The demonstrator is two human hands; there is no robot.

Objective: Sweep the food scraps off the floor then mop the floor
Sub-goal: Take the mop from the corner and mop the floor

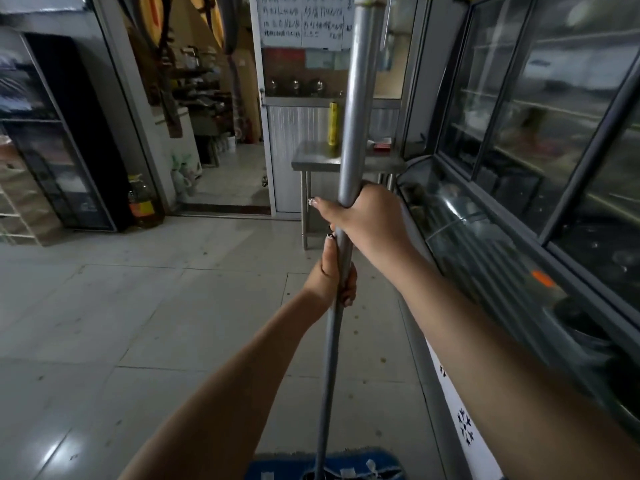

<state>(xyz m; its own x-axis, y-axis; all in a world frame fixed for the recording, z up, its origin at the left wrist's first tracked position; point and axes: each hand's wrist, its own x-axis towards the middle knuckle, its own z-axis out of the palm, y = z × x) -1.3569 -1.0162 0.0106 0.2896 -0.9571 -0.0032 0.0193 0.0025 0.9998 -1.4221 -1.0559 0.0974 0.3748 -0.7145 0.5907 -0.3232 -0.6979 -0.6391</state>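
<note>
Both hands, left [334,277] below right [360,216], grasp the pole [356,109]; mopping underway, next push the pad [349,465] far.

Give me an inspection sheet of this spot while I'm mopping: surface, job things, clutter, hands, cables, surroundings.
Surface: pale tiled floor, glossy at lower left, with a few small specks to the right of the pole.
Job's things: metal mop pole held near upright; blue mop head on the floor at the bottom edge. No broom or dustpan seen.
Clutter: oil bottle standing on the floor at left; yellow cylinder on the steel table.
Hands: left hand grips the pole; right hand grips it just above.
Cables: nothing seen.
Surroundings: glass display case along the right, open doorway ahead, dark fridge at left.
</note>
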